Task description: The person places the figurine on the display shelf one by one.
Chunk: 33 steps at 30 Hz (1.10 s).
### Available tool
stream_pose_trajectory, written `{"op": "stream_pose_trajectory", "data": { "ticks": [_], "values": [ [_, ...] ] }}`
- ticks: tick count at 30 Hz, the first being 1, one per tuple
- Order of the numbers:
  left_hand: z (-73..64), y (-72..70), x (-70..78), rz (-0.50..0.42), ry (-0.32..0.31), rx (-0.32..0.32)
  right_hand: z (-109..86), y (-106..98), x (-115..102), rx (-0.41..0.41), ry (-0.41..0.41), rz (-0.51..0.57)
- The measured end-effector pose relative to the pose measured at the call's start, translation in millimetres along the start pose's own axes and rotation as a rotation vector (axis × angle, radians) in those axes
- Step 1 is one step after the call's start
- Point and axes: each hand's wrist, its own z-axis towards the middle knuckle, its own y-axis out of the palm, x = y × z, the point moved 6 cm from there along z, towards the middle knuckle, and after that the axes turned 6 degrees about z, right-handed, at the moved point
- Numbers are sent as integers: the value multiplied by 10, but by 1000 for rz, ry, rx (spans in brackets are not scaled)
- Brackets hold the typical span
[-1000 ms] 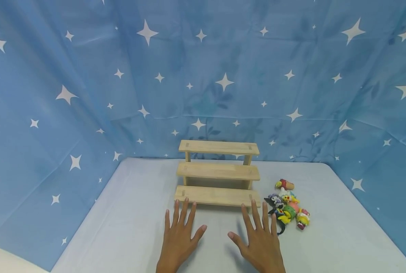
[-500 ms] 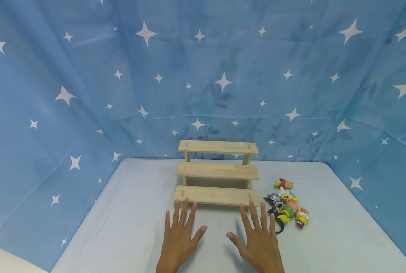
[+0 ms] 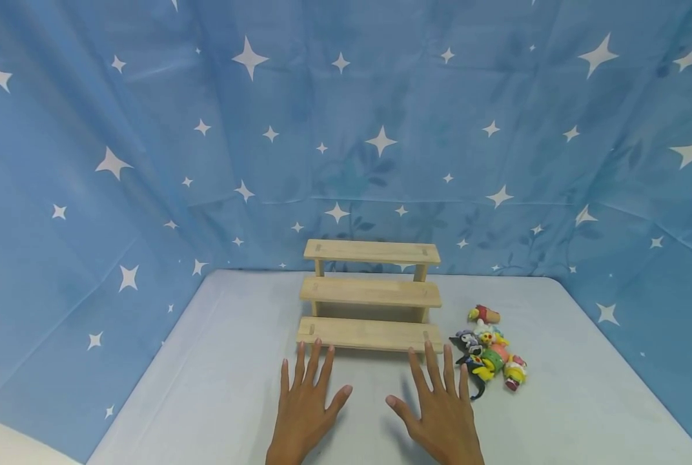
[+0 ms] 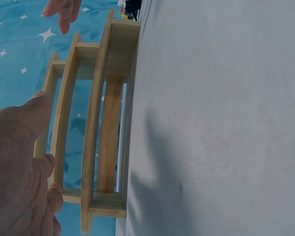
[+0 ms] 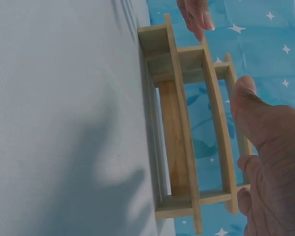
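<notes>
Both hands hover palm down above the white table, fingers spread and holding nothing. My left hand (image 3: 304, 410) is in front of the left end of a three-tier wooden shelf (image 3: 369, 332), its fingertips overlapping the lowest board in the head view. My right hand (image 3: 441, 413) lies level with it, before the shelf's right end. Just beyond its little finger is a heap of small colourful toy figures (image 3: 495, 356), some yellow, green, red and black. In the wrist views the left hand (image 4: 19, 167) and right hand (image 5: 273, 152) are off the tabletop, their shadows falling on it.
The white tabletop (image 3: 218, 374) narrows toward the back. A blue curtain (image 3: 346, 161) with white stars hangs behind the shelf and along both sides. One red and yellow figure (image 3: 484, 314) lies at the back of the toy heap.
The right hand has shifted very slightly left in the head view, as have the shelf and toys. The left hand stays in place, and nothing has been picked up.
</notes>
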Motion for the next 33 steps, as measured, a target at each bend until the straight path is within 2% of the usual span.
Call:
{"op": "stream_pose_trajectory", "data": {
  "ticks": [7, 15, 20, 33],
  "values": [
    [9, 18, -4, -1, -9, -24, 1, 11, 3, 12, -7, -3],
    [16, 5, -8, 0, -7, 6, 5, 4, -10, 33, -22, 3],
    [20, -3, -4, -2, -9, 2, 15, 19, -3, 36, -23, -2],
    [15, 11, -12, 13, -9, 1, 27, 13, 10, -16, 9, 29]
  ]
}}
